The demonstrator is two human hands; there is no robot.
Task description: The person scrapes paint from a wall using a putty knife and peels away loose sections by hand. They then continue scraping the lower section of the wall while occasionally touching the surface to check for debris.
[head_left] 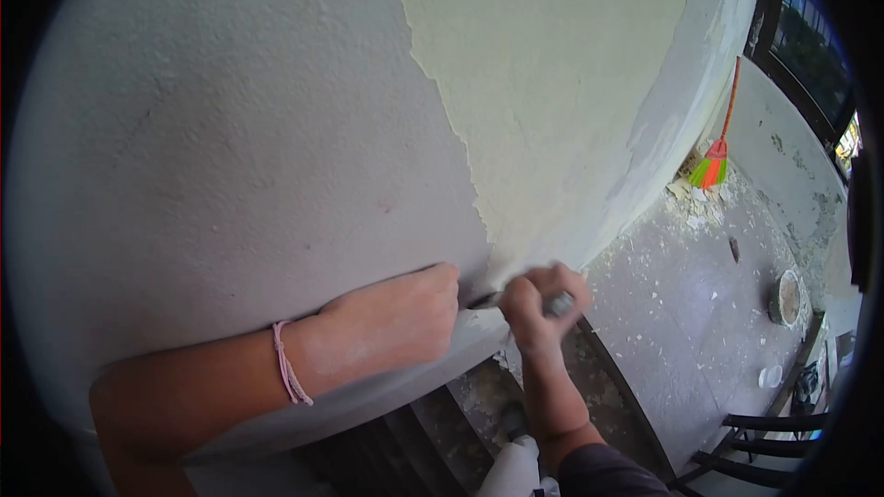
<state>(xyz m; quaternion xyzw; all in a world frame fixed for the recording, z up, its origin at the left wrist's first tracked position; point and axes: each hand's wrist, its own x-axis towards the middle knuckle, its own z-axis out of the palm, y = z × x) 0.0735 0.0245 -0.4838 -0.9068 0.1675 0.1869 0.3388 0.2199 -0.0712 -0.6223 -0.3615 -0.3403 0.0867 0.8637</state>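
Wall (230,129): fills most of the view; bare grey, finely pitted surface on the left, pale cream paint coat (552,83) on the upper right, jagged torn edge running down between the two.

Floor (681,313): grey, lower right, strewn with pale paint flakes (702,207), thickest at the foot of the wall.

Left hand (405,317): dusted with white, pink string bracelet (290,368) on the wrist; fingers curled together, fingertips pressed to the wall just beside the tool's blade.

Right hand (539,308): fist closed tight on the scraper handle, knuckles upward, forearm coming up from below.

Broom (716,143): orange stick, orange and green bristles, leaning at the far wall corner, well apart from the hands.

Chair frame (755,451): dark bars, lower right corner.

Round container (785,297): on the floor near the right wall; smaller white tub (770,375) near it.

Scraper (520,302): small hand tool, greyish handle mostly hidden in the right fist, thin dark blade showing between the two hands; blade tip set against the wall at the lower end of the torn paint edge. Blade shape too small to tell further.
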